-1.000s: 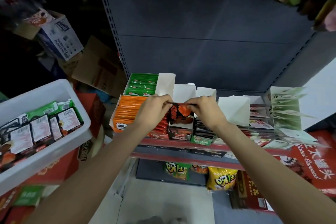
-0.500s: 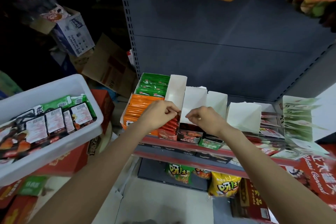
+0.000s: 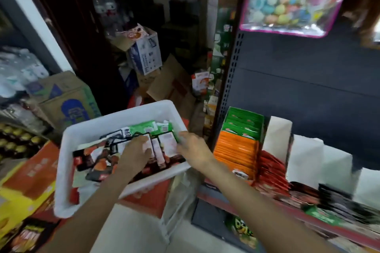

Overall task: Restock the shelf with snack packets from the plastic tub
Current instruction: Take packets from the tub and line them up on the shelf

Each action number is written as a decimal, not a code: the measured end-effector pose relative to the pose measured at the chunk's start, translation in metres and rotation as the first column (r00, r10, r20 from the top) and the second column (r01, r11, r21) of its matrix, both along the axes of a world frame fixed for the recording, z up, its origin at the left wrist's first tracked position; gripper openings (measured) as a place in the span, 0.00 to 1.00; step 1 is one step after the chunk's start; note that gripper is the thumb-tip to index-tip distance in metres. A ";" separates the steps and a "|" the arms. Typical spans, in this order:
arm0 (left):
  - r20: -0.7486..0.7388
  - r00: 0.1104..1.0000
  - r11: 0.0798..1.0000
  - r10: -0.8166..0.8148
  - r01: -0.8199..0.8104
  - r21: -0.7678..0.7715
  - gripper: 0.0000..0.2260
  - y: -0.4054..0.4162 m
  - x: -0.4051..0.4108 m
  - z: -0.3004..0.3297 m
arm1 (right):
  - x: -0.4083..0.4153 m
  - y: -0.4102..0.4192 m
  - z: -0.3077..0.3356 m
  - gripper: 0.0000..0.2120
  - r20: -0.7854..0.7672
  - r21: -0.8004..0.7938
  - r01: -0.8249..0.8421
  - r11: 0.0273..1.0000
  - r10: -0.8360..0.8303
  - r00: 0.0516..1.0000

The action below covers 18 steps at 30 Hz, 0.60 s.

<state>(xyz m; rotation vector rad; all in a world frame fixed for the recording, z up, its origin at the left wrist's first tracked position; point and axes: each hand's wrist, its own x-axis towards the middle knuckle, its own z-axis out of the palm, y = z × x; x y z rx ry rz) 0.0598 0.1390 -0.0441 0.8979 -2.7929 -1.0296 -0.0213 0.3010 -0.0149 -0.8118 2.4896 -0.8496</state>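
Both forearms are bare, no sleeves or jewellery visible.

White plastic tub [image 3: 86, 129] sits tilted left of the shelf [image 3: 236, 195], snack packets [image 3: 164, 144] heaped flat inside, labels up.

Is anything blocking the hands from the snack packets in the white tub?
Nothing visible does. The tub is open on top, and both the left hand and the right hand are already down on the snack packets. Whether either hand grips one is too blurred to tell.
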 end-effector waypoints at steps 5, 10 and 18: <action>0.256 0.944 0.971 -0.207 0.230 -0.064 0.40 -0.090 0.022 -0.030 | -0.002 -0.087 -0.053 0.31 0.087 0.390 0.053 0.919 -0.094 0.992; 0.390 0.848 0.885 -0.358 0.441 -0.146 0.42 -0.115 0.022 -0.037 | 0.004 -0.112 -0.062 0.38 -0.071 0.417 0.342 0.842 -0.345 0.936; 0.337 0.866 0.888 -0.369 0.435 -0.147 0.44 -0.117 0.027 -0.043 | -0.013 -0.116 -0.062 0.24 0.197 0.198 0.324 0.925 -0.361 0.911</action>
